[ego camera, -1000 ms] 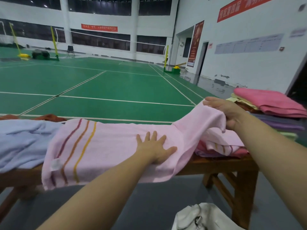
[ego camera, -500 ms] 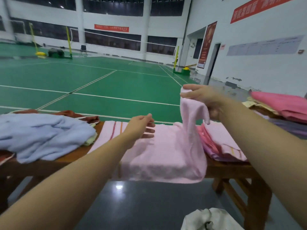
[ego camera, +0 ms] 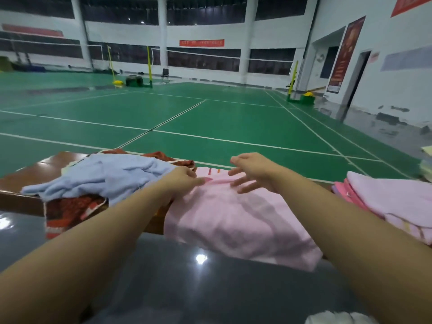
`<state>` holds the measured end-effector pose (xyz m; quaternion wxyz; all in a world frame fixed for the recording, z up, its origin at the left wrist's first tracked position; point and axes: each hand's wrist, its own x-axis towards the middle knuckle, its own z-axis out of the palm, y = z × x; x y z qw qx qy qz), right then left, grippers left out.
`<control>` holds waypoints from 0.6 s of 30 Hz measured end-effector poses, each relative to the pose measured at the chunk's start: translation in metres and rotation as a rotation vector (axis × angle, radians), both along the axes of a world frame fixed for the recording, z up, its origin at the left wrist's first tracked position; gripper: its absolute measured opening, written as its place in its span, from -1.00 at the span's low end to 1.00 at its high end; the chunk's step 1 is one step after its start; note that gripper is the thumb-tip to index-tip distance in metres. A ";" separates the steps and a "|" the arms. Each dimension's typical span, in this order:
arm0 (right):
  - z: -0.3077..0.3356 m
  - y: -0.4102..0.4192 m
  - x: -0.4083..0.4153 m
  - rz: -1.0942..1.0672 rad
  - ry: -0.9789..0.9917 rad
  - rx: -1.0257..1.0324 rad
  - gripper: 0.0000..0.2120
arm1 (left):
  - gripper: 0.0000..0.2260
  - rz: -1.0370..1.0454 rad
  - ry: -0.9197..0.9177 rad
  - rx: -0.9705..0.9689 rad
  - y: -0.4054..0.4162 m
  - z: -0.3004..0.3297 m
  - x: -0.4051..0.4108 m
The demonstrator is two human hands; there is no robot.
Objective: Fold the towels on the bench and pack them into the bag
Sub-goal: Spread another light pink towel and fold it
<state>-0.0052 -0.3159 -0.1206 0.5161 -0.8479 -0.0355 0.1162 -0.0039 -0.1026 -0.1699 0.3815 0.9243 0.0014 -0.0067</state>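
Observation:
A pink towel (ego camera: 233,218) lies doubled over on the wooden bench (ego camera: 25,181), its near part hanging over the front edge. My left hand (ego camera: 184,180) sits at the towel's far left corner, fingers pinched together on the striped edge. My right hand (ego camera: 253,170) hovers just above the far edge with its fingers spread and nothing in them. A crumpled light blue towel (ego camera: 105,178) lies to the left on the bench. The white bag (ego camera: 339,319) shows only as a sliver at the bottom right.
A red patterned towel (ego camera: 70,211) lies under the blue one and hangs off the front. Folded pink towels (ego camera: 392,202) are stacked at the right end, with more folded cloth (ego camera: 426,164) at the frame's edge. Grey floor lies below; a green court lies beyond.
My right hand carried the towel's right end across to the left, laid it down and let go. My left hand moved onto the far left corner. The view shifted left.

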 end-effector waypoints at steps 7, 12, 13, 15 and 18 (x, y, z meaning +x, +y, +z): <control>-0.067 -0.060 0.015 -0.044 -0.244 -0.805 -0.59 | -0.66 0.015 -0.020 0.533 -0.008 0.004 0.000; -0.096 -0.079 0.012 -0.046 -0.246 -0.899 -0.39 | -0.64 0.057 -0.279 0.794 -0.025 0.011 -0.006; -0.097 -0.081 0.010 -0.040 -0.258 -0.905 -0.39 | -0.66 0.028 -0.319 0.724 -0.032 0.009 -0.003; -0.098 -0.086 0.008 -0.020 -0.259 -0.906 -0.40 | -0.68 -0.079 -0.312 0.546 -0.048 0.001 0.008; -0.096 -0.098 0.003 0.001 -0.242 -0.913 -0.41 | -0.70 -0.148 -0.301 0.367 -0.065 -0.016 0.020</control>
